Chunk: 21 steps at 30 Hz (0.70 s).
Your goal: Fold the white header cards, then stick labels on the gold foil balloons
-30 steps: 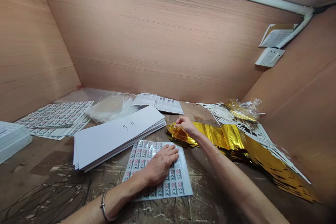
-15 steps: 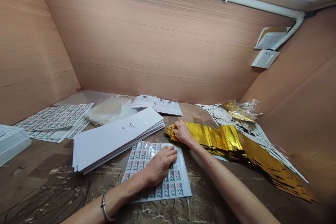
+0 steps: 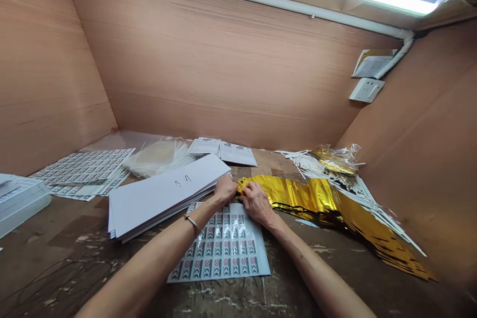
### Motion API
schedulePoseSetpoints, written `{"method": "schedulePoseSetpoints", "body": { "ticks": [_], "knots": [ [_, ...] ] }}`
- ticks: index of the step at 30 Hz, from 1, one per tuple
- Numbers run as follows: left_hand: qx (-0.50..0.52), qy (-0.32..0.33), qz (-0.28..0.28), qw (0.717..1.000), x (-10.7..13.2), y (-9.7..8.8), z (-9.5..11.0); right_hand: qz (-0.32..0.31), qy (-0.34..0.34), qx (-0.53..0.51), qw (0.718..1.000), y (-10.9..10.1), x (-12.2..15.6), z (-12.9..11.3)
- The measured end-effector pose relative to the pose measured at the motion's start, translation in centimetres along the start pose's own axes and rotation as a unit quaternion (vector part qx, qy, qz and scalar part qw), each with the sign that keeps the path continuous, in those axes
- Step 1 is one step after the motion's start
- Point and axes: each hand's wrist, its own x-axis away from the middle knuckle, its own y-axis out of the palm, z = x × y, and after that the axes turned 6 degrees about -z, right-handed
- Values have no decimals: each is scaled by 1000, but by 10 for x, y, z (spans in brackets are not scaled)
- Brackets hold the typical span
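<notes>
A long strip of crumpled gold foil (image 3: 290,191) lies across the bench, and its left end is gathered between my hands. My right hand (image 3: 257,203) presses and pinches that end. My left hand (image 3: 225,190) sits just to the left, fingers curled at the foil's tip, with its side next to a stack of white card sheets (image 3: 160,194). Below both wrists lies a sheet of printed stickers (image 3: 223,253), partly covered by my left forearm.
Loose white sticks (image 3: 309,161) and a clear bag with gold foil (image 3: 337,159) lie at the back right. Printed leaflets (image 3: 221,151), a clear plastic bag (image 3: 158,155), more sticker sheets (image 3: 84,169) and a plastic tray (image 3: 22,203) sit beyond and left. Wooden walls close three sides.
My left hand has left the sticker sheet and moved up to the foil's end. My right hand now presses down on that end instead of lifting it.
</notes>
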Motion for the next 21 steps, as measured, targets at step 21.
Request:
{"method": "schedulePoseSetpoints", "body": {
  "ticks": [21],
  "knots": [
    [73, 23, -17, 997, -2, 3, 4, 61, 187, -363, 911, 9, -28, 30]
  ]
}}
